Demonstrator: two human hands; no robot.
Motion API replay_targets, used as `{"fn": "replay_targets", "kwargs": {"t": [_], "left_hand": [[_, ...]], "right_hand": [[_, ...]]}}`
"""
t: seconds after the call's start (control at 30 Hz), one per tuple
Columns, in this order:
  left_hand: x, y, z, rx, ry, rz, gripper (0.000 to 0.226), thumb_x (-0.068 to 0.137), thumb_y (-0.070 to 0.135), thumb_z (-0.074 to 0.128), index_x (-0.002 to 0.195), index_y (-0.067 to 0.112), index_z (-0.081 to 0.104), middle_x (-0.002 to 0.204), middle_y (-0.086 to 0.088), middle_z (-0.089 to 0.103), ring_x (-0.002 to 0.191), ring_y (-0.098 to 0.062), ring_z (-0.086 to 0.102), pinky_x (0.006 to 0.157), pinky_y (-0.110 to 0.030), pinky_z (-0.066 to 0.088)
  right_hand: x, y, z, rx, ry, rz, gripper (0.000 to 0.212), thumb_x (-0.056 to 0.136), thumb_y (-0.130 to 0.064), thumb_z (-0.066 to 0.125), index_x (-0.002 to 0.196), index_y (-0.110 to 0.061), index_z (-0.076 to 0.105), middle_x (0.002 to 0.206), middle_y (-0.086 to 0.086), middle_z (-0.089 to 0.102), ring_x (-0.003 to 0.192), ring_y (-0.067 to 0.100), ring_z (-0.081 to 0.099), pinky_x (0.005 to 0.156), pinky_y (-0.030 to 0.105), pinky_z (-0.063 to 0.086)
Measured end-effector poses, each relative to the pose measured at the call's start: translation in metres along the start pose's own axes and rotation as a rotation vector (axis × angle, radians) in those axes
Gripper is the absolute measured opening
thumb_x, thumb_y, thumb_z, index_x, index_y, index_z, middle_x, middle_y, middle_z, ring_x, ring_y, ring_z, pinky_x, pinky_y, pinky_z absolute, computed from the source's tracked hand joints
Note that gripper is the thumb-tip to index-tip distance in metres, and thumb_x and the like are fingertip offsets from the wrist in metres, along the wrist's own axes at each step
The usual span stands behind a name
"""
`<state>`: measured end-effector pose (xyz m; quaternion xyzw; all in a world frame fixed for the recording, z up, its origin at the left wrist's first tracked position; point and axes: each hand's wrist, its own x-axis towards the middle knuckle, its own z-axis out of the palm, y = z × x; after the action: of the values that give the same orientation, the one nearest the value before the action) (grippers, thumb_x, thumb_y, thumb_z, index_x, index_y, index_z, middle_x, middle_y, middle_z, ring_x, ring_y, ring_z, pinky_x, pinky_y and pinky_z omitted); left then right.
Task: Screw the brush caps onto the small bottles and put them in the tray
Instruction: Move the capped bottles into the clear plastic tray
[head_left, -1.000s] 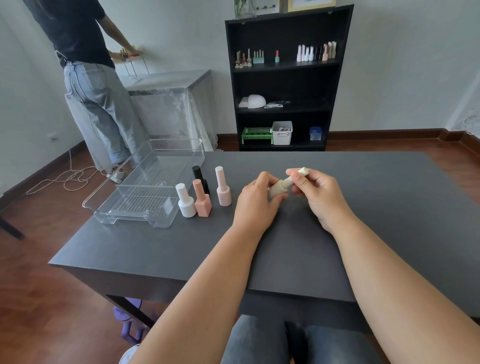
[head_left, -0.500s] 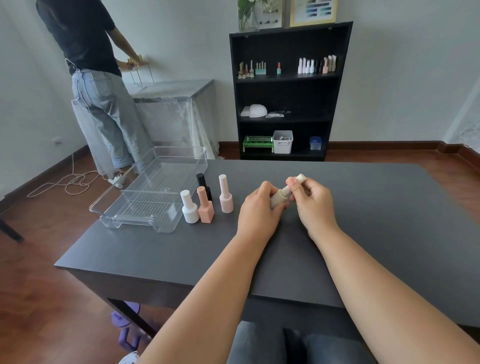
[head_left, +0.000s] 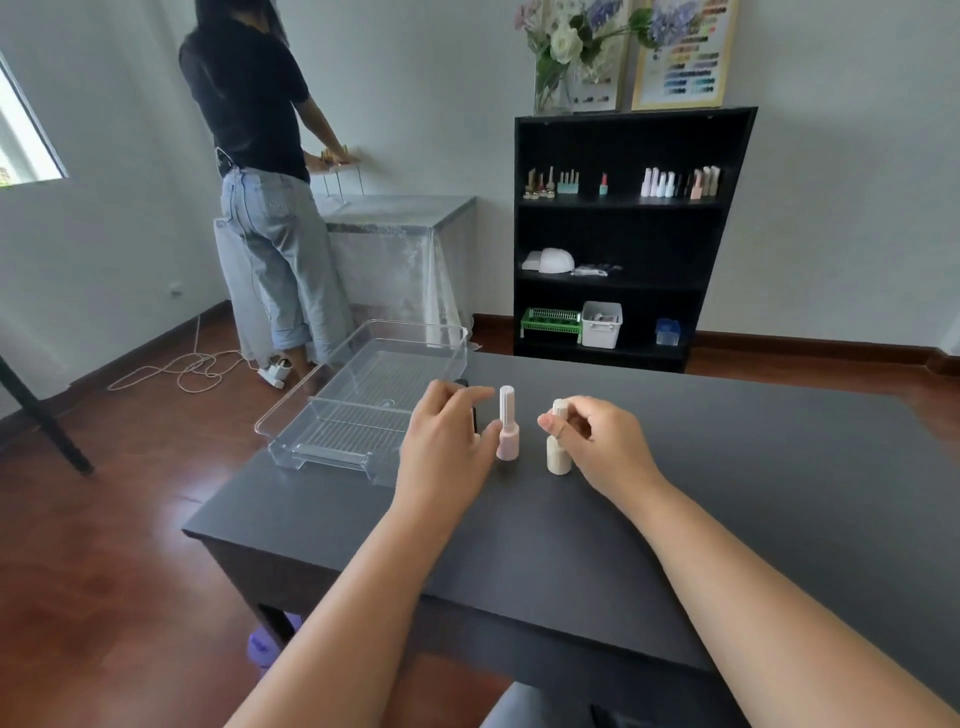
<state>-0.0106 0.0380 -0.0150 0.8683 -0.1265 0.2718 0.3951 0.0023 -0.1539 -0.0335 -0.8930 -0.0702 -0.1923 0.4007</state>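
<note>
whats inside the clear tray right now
Through its see-through walls, the clear tray shows only its ribbed floor; no bottles are in it. The left hand covers its near right corner, so that spot cannot be checked.

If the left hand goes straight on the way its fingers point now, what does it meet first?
Most likely the pink bottle. The left hand is open, its fingers aimed right toward the tall cap and its thumb near the base. Depth is unclear from one view, so it could pass slightly in front.

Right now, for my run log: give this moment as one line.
right hand: holds beige bottle upright on table | left hand: open by pink bottle | tray: no bottles seen inside
</note>
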Motion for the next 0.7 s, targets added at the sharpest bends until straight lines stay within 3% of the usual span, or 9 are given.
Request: {"fn": "replay_targets", "kwargs": {"t": [0.1, 0.2, 0.33, 0.43, 0.6, 0.7], "left_hand": [[0.021, -0.005, -0.003, 0.133, -0.071, 0.017, 0.033, 0.084, 0.031, 0.069, 0.117, 0.026, 0.066, 0.107, 0.004, 0.057, 0.101, -0.022, 0.048, 0.084, -0.025, 0.036], [0.033, -0.004, 0.003, 0.363, -0.13, 0.065, 0.04, 0.088, 0.05, 0.06, 0.124, 0.032, 0.061, 0.117, 0.007, 0.059, 0.108, -0.024, 0.04, 0.087, -0.032, 0.029], [0.045, 0.002, 0.013, 0.442, -0.239, 0.023, 0.034, 0.087, 0.057, 0.052, 0.112, 0.038, 0.065, 0.115, 0.011, 0.061, 0.113, -0.024, 0.033, 0.081, -0.036, 0.018], [0.052, 0.004, 0.015, 0.333, -0.284, -0.054, 0.026, 0.083, 0.058, 0.057, 0.097, 0.04, 0.069, 0.109, 0.014, 0.062, 0.114, -0.021, 0.032, 0.074, -0.034, 0.015], [0.068, 0.005, -0.005, 0.032, -0.243, -0.14, 0.018, 0.074, 0.067, 0.062, 0.071, 0.049, 0.065, 0.056, 0.02, 0.059, 0.102, -0.012, 0.04, 0.08, -0.032, 0.028], [0.092, 0.005, -0.036, -0.087, -0.217, -0.15, 0.011, 0.071, 0.067, 0.064, 0.074, 0.057, 0.066, 0.067, 0.025, 0.065, 0.09, -0.009, 0.058, 0.093, -0.039, 0.037]], "right_hand": [[0.001, -0.003, 0.003, -0.031, 0.007, 0.024, 0.037, 0.089, -0.048, 0.058, 0.08, -0.013, 0.064, 0.072, 0.003, 0.061, 0.072, 0.021, 0.055, 0.061, 0.036, 0.042], [0.0, -0.006, 0.001, 0.006, 0.026, 0.067, 0.025, 0.086, -0.046, 0.064, 0.093, -0.022, 0.067, 0.075, 0.001, 0.06, 0.071, 0.016, 0.054, 0.063, 0.034, 0.045], [-0.001, -0.008, -0.007, 0.041, 0.037, 0.079, 0.015, 0.086, -0.035, 0.067, 0.098, -0.026, 0.068, 0.078, -0.002, 0.059, 0.067, 0.009, 0.05, 0.06, 0.021, 0.041], [0.0, -0.01, -0.013, 0.041, 0.001, 0.093, 0.007, 0.088, -0.03, 0.066, 0.093, -0.027, 0.068, 0.084, -0.003, 0.063, 0.069, 0.007, 0.051, 0.06, 0.014, 0.038], [0.014, -0.018, -0.025, 0.095, -0.013, 0.115, 0.005, 0.089, -0.03, 0.065, 0.085, -0.032, 0.066, 0.087, -0.004, 0.066, 0.069, 0.008, 0.052, 0.06, 0.016, 0.039], [0.03, -0.031, -0.031, 0.125, -0.006, 0.092, 0.005, 0.088, -0.032, 0.064, 0.084, -0.032, 0.067, 0.086, -0.006, 0.067, 0.07, 0.008, 0.052, 0.06, 0.017, 0.039]]}}
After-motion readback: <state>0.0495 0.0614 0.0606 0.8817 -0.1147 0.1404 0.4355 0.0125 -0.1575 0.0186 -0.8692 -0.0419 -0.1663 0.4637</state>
